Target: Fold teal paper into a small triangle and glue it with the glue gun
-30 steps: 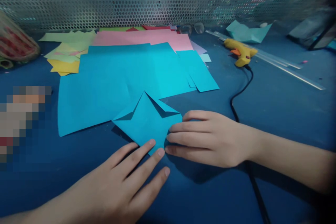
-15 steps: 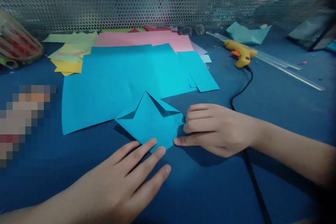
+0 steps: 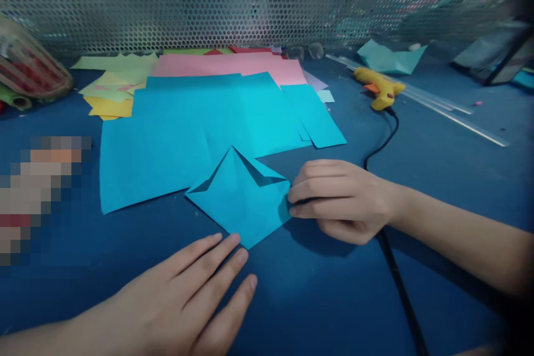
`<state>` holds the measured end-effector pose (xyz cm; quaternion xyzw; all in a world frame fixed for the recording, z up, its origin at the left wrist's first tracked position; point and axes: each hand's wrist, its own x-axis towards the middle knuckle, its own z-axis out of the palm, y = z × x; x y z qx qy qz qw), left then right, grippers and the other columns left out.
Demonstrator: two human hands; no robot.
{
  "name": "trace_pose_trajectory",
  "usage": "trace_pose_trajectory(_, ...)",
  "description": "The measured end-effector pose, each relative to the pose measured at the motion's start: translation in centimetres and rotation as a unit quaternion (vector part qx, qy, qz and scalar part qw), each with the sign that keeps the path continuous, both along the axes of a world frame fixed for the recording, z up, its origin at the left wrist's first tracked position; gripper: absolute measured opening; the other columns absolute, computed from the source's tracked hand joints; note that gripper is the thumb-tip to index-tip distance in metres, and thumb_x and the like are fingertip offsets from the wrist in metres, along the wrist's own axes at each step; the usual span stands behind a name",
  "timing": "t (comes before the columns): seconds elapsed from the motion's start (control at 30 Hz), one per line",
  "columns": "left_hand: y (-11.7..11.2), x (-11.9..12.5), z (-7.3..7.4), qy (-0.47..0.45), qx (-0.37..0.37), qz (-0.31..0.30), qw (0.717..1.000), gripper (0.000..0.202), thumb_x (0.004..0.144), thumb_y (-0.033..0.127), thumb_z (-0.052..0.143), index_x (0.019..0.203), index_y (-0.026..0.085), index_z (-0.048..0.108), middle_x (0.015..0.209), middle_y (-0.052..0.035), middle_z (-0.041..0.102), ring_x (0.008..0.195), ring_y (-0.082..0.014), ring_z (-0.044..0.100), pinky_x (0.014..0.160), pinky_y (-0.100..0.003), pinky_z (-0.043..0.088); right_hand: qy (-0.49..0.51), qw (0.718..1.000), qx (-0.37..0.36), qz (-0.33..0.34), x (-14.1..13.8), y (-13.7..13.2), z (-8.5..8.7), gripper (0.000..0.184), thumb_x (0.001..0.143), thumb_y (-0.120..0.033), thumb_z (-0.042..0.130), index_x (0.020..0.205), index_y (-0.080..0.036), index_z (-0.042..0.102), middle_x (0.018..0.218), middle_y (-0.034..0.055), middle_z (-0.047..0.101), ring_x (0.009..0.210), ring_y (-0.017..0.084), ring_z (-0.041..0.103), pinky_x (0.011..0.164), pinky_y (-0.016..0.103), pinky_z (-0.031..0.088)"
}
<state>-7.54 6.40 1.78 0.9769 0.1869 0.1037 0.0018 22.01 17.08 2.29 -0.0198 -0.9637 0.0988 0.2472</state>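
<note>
A folded sheet of blue paper (image 3: 246, 206) lies in front of me, its peak pointing away and two folded flaps along its upper sides. My right hand (image 3: 342, 197) pinches its right corner, the fingertips closed together there. At its lower left edge rests my left hand (image 3: 196, 283), fingers stretched out and slightly spread, with the fingertips at or just beside the paper's near edge. Just behind, larger blue sheets (image 3: 187, 133) are spread flat, and the folded paper's peak overlaps their near edge.
A yellow glue gun (image 3: 381, 89) lies at the right, its black cord (image 3: 396, 272) running under my right wrist. Clear glue sticks (image 3: 467, 122) and a folded pale-blue paper (image 3: 392, 58) are beyond it. Pink paper (image 3: 229, 65), green-yellow scraps (image 3: 112, 89) and a clear jar (image 3: 31, 61) sit farther back.
My left hand has drawn back toward me and left, uncovering the folded paper's near corner. My right hand has shifted slightly up and its fingers have closed at the right corner.
</note>
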Motion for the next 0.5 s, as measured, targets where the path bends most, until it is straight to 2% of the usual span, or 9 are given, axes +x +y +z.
trace_pose_trajectory(0.1, -0.5, -0.3, -0.6, -0.03, -0.023, 0.017, 0.999, 0.035, 0.093, 0.021, 0.053, 0.127, 0.015, 0.06, 0.133, -0.0072, 0.064, 0.143, -0.0267, 0.034, 0.122, -0.044, 0.018, -0.01, 1.0, 0.007, -0.012, -0.2, -0.1, 0.1, 0.019, 0.081, -0.005, 0.047, 0.09, -0.017, 0.059, 0.086, 0.0125, 0.068, 0.079, 0.022, 0.061, 0.07, 0.037, 0.051)
trace_pose_trajectory(0.23, -0.1, -0.4, -0.4, -0.036, -0.028, 0.012, 0.999, 0.036, 0.093, 0.02, 0.052, 0.127, 0.013, 0.06, 0.134, -0.0084, 0.063, 0.142, -0.0267, 0.036, 0.122, -0.044, 0.018, -0.028, 0.999, -0.021, -0.023, -0.5, 0.0, 0.1, 0.004, 0.091, -0.016, 0.056, 0.094, -0.017, 0.058, 0.09, 0.0112, 0.068, 0.083, 0.021, 0.061, 0.075, 0.036, 0.051)
trace_pose_trajectory(0.3, 0.5, -0.1, 0.0, -0.052, -0.023, 0.011, 0.998, 0.036, 0.093, 0.015, 0.047, 0.127, 0.013, 0.059, 0.13, -0.0064, 0.066, 0.135, -0.0243, 0.046, 0.119, -0.042, 0.028, -0.039, 0.997, -0.06, -0.032, -0.6, 0.0, -0.1, 0.005, 0.095, -0.021, 0.057, 0.097, -0.018, 0.058, 0.092, 0.0095, 0.068, 0.086, 0.019, 0.061, 0.079, 0.035, 0.05)
trace_pose_trajectory(0.4, 1.3, 0.6, 0.8, -0.078, -0.02, 0.035, 0.996, 0.036, 0.093, 0.008, 0.041, 0.122, 0.015, 0.061, 0.116, -0.0041, 0.073, 0.113, -0.0209, 0.064, 0.103, -0.036, 0.049, -0.042, 0.993, -0.104, -0.045, -0.6, 0.1, -0.3, 0.011, 0.097, -0.025, 0.058, 0.103, -0.016, 0.059, 0.095, 0.0093, 0.067, 0.09, 0.018, 0.06, 0.083, 0.034, 0.049)
trace_pose_trajectory(0.5, 1.8, 1.3, 1.4, -0.08, -0.026, 0.047, 0.995, 0.035, 0.095, 0.008, 0.037, 0.116, 0.017, 0.064, 0.113, -0.0025, 0.074, 0.102, -0.0198, 0.068, 0.091, -0.033, 0.056, -0.041, 0.992, -0.111, -0.049, -0.6, 0.0, -0.4, 0.016, 0.099, -0.026, 0.056, 0.107, -0.013, 0.061, 0.098, 0.0113, 0.066, 0.093, 0.018, 0.059, 0.086, 0.034, 0.048)
